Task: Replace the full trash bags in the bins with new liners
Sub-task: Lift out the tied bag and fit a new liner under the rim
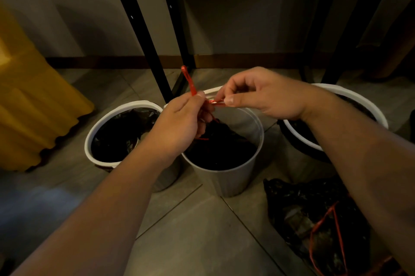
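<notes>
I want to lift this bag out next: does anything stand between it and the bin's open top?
Nothing visible. The left hand and right hand pinch the red drawstring above the black bag, and the middle bin is open above it.

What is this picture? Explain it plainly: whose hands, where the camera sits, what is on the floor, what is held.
There is no machine here. A person works with bare hands, and the one picture comes from a camera worn on their head, looking down. Three white-rimmed bins stand on the tiled floor: the left bin, the middle bin and the right bin. The left hand and right hand both pinch the red drawstring of the black bag in the middle bin, apparently tying it. Another full black bag lies on the floor at lower right.
</notes>
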